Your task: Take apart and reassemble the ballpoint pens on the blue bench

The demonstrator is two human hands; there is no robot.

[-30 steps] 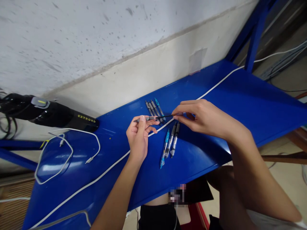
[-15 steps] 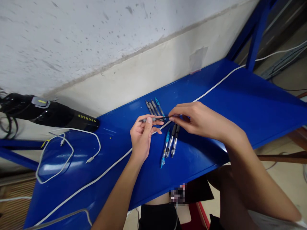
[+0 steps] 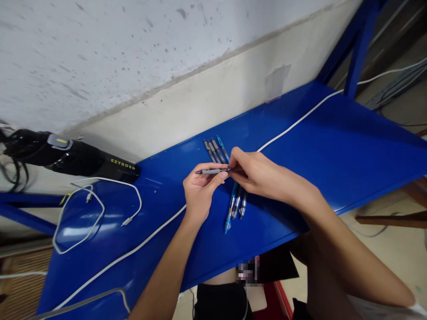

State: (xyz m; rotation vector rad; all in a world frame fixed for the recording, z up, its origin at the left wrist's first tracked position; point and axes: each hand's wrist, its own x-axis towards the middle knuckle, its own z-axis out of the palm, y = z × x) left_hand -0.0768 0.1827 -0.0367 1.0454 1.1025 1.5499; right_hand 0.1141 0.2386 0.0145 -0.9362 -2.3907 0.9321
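Left hand (image 3: 199,193) pinched a grey pen (image 3: 211,171) narrowly at frame centre, over the blue shelf (image 3: 316,129). Other pens (image 3: 213,151) lay just above it. Right hand (image 3: 267,175) closed its fingertips on the pen's dark end, above blue-and-clear pens (image 3: 235,206); pen looked light, stiff, smooth, safest held at the grey barrel.

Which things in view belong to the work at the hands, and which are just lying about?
Belonging to the work:
left hand and right hand, both on a grey pen
back group of pens
front group of pens

Lying about:
black EXTRORD device
long white cable
looped white cable
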